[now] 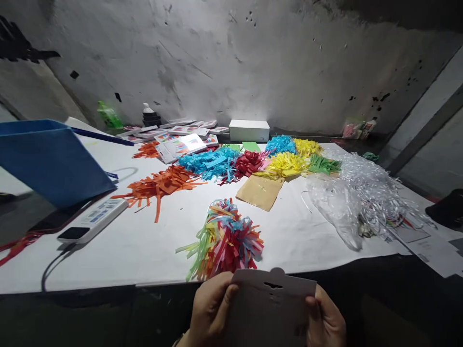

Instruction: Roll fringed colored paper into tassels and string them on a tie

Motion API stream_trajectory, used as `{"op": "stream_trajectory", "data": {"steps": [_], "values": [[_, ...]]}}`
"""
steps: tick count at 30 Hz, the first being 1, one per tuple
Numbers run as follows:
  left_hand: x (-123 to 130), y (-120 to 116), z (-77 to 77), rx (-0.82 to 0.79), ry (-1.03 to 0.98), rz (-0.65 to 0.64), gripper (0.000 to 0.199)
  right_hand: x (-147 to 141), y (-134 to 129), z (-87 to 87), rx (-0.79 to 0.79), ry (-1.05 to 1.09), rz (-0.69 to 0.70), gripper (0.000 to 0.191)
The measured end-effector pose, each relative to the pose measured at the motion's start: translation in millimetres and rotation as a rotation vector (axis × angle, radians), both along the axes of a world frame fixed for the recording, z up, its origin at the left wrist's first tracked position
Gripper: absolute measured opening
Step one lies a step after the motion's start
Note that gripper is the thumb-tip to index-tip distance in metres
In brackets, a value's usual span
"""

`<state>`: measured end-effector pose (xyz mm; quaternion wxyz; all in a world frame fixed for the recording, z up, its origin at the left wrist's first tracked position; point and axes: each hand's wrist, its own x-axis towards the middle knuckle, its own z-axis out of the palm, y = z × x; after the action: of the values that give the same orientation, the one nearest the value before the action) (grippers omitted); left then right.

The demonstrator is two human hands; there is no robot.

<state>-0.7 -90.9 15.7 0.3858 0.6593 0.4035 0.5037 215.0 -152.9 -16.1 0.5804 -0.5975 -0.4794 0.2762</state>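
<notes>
Between my two hands is a flat white cardboard box [269, 308] with a hang-hole slot and a rounded tab at its top edge. My left hand [213, 308] grips its left side, the thumb bent over the front. On the opposite side my right hand [325, 315] holds the upper right edge, thumb on the front face. The lower part of the box runs out of view. Just beyond it, near the table's front edge, lies a multicoloured bundle of paper tassels [231, 236].
Behind lie orange tassels [162, 184], blue tassels [213, 163], yellow tassels [287, 165] and a tan paper sheet [260, 192]. Printed boxes [184, 147] and a white box [249, 131] stand near the wall. Silvery strands [372, 188] cover the right; a blue bin [54, 164] and white device [94, 220] are left.
</notes>
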Motion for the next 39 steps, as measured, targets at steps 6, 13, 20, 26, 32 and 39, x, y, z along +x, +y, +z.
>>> {"op": "stream_trajectory", "data": {"steps": [6,13,20,26,32,39], "values": [[-9,10,-0.7,-0.191,-0.015,-0.167,0.038,9,8,-2.9,-0.033,0.35,0.224,0.032],[-20,12,8.0,-0.211,0.091,-0.251,0.033,13,9,-9.5,-0.038,0.415,0.264,0.023],[-15,18,4.3,-0.036,0.142,-0.291,0.029,18,10,1.4,0.008,0.324,0.24,0.026],[-15,25,12.1,0.06,0.023,-0.458,0.026,18,16,10.3,0.067,0.251,0.241,0.02],[-18,30,22.2,-0.026,-0.021,-0.52,0.038,28,17,28.9,0.185,0.145,0.551,0.02],[-8,21,27.8,0.043,0.165,-0.463,0.011,38,19,57.3,0.289,-0.653,0.501,0.023]]}}
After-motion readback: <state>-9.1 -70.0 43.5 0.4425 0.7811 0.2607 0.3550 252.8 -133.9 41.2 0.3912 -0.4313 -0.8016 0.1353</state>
